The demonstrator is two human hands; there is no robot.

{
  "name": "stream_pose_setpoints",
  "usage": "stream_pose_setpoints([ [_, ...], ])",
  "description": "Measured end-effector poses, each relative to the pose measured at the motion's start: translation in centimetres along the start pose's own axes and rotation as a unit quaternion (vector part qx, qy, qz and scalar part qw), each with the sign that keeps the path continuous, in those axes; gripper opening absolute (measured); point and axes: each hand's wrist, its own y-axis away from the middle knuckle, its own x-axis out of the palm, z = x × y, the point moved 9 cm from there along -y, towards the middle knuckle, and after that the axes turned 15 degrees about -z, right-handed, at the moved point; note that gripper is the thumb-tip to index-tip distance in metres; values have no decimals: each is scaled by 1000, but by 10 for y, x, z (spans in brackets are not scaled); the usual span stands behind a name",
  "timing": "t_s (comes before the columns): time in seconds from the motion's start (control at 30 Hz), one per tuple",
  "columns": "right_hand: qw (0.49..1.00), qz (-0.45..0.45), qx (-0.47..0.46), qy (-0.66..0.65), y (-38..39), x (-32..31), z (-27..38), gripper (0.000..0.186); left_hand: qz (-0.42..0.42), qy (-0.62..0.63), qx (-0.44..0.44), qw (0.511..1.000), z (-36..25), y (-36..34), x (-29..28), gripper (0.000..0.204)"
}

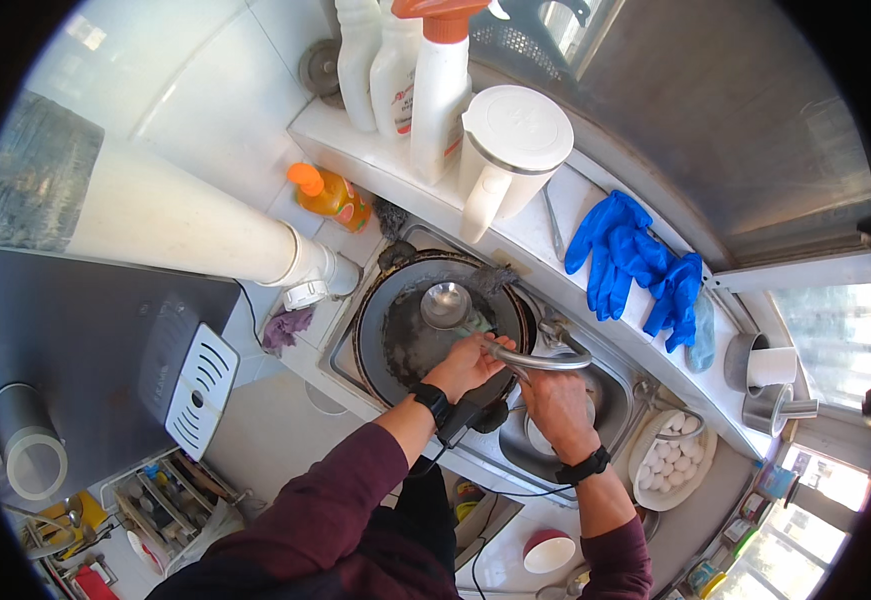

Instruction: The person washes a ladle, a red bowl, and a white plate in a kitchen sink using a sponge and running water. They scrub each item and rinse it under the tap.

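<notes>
My left hand is closed at the tip of the curved steel faucet spout, over a wide dark pan. A steel ladle lies in the pan, with a pale greenish item partly hidden behind my left hand. My right hand is just below the spout with curled fingers; what it grips is unclear. Beneath it sits the steel sink basin with a partly hidden bowl. The pan's black handle points toward me between my wrists.
A ledge holds white bottles, a white pitcher and blue gloves. An orange bottle stands behind the pan. A dark appliance and white pipe are left; an egg bowl and red bowl are right.
</notes>
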Motion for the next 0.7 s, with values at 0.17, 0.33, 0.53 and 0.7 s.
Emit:
stream_pose_setpoints([
  [0.17,968,66,192,-148,18,21,-31,23,-5,-33,9,999,-4,8,-15,28],
  [0.33,728,186,514,-413,85,71,-54,37,-20,-42,23,999,12,13,-31,30],
  [0.53,582,176,608,-511,143,82,-30,38,-100,-11,80,992,-12,-6,-58,41],
  [0.7,509,150,619,-579,164,100,-10,39,-174,-53,157,971,-11,-11,-70,46],
])
